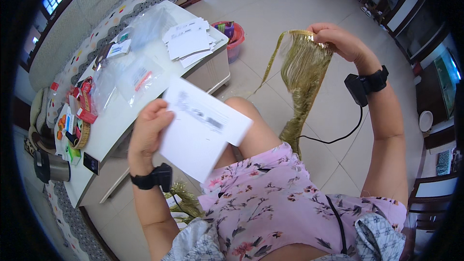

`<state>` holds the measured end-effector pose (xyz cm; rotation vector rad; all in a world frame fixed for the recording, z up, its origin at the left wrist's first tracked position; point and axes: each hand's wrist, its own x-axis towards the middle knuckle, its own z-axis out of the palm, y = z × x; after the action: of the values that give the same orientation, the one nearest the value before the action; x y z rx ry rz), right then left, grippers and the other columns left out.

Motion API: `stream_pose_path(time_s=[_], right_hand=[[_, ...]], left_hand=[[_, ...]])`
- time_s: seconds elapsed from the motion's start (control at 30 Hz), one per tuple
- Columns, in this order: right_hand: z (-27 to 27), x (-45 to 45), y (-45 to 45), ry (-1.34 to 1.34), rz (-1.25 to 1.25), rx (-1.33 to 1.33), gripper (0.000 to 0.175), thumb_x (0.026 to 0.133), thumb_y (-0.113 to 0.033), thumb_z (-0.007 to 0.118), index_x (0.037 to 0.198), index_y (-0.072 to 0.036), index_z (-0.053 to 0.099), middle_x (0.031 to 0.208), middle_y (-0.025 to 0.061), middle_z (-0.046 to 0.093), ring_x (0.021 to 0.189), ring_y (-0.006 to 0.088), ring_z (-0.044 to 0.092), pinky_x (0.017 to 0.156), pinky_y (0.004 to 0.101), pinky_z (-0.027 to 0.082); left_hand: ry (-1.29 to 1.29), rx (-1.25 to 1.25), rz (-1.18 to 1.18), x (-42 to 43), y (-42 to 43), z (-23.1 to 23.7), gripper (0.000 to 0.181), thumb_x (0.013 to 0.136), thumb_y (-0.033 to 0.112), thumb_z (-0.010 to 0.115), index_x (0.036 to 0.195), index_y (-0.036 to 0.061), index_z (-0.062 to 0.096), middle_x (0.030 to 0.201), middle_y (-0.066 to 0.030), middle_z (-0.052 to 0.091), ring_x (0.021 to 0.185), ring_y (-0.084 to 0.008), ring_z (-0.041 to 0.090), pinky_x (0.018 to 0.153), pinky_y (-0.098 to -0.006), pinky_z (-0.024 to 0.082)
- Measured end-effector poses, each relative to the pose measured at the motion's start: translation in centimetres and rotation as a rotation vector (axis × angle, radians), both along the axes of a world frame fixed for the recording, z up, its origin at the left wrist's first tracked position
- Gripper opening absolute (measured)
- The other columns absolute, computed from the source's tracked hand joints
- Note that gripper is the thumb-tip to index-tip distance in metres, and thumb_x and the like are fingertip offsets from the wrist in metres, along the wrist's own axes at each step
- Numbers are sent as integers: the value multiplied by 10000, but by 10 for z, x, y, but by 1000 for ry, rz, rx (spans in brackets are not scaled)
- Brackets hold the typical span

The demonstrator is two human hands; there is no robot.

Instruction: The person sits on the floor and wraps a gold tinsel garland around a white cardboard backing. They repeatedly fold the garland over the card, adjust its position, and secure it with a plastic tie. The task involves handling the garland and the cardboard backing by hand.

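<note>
My left hand (150, 128) grips a white printed card (197, 130) by its left edge, above my lap. The card has a notch at its lower right and bears writing and a printed code. Out to the right, my right hand (337, 41) pinches the top band of a gold tinsel fringe (308, 69). Its shiny strands hang down and bunch together beside my knee. A loose end of the gold band (270, 61) dangles to the left. A stack of similar white cards (188, 40) lies at the table's far right corner.
The white table (152, 79) bears clear plastic bags (125, 76), a wicker basket (85, 136), a phone (91, 163) and a metal kettle (58, 168). A pink bin (235, 45) stands behind it. More gold tinsel (186, 197) with white cards lies low on my left. A black cable (337, 139) hangs from my right wrist strap.
</note>
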<state>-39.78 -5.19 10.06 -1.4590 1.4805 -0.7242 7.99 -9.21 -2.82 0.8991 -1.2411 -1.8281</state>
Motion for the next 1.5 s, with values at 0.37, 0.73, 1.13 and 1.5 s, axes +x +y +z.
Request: stream_pose_path(time_s=[0.37, 0.73, 1.13, 1.5], right_hand=[[-13, 11, -12, 226, 59, -29, 297, 984, -380, 602, 978, -99, 697, 798, -74, 612, 733, 20, 544, 666, 211, 449], [-39, 2, 2, 299, 44, -106, 370, 962, -384, 619, 1090, -49, 708, 877, -19, 646, 794, 73, 568, 710, 247, 475], [-93, 35, 41, -26, 187, -189, 320, 926, -261, 666, 1109, 0, 673, 869, 7, 688, 786, 92, 589, 723, 275, 487], [-290, -20, 112, 467, 63, -13, 754, 773, -210, 710, 1445, -58, 406, 1292, 193, 607, 1197, 329, 586, 962, 411, 492]], left_hand=[[403, 266, -389, -102, 22, -43, 250, 906, 8, 645, 1142, -24, 572, 1040, -104, 682, 910, -142, 676, 820, -277, 564], [610, 166, -208, -107, -6, -42, 343, 957, 81, 590, 1280, -11, 526, 1224, -146, 643, 1138, -238, 632, 1015, -380, 500], [-43, -79, -518, -201, -22, 4, 185, 920, 112, 667, 1061, -6, 657, 979, -75, 699, 850, -113, 648, 810, -253, 516], [107, -346, -221, -130, -47, 42, 400, 852, 184, 684, 1180, -10, 563, 1096, -115, 643, 996, -223, 638, 895, -364, 516]])
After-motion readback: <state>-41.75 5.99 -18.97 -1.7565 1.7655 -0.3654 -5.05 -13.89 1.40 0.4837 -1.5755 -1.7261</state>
